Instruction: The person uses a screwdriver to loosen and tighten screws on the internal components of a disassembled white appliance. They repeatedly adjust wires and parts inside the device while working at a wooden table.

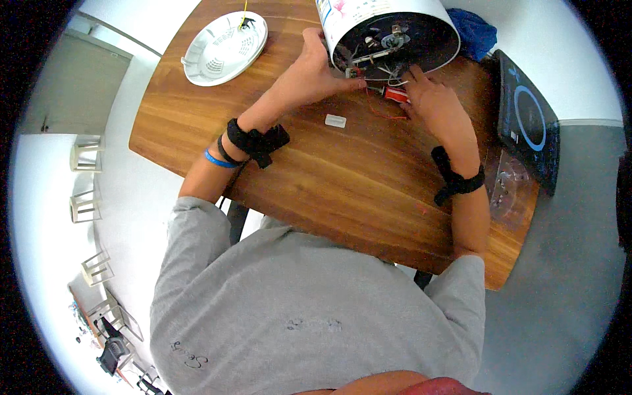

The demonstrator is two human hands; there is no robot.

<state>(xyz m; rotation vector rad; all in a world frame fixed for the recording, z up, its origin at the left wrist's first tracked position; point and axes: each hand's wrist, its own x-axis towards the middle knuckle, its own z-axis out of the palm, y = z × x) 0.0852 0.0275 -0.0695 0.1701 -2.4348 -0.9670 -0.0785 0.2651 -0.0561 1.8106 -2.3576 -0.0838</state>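
A white cylindrical appliance (387, 9) lies on its side at the far edge of the table, its open underside toward me, with wires and metal parts inside. My left hand (317, 74) grips its left rim, the thumb stretched beside a small wire connector (353, 73). In my right hand (434, 102) is a red-handled screwdriver (395, 94), its shaft pointing left toward that connector. The right fingertips are partly hidden among the wires. A thin red wire (380, 114) loops down onto the table below.
A white round vented cover (224, 49) with a yellow wire lies at the far left. Nearer me is a small white plastic piece (336, 121). A black induction cooktop (528, 118) leans at the right, by a clear plastic tray (510, 187). Blue cloth (471, 34) sits behind the appliance.
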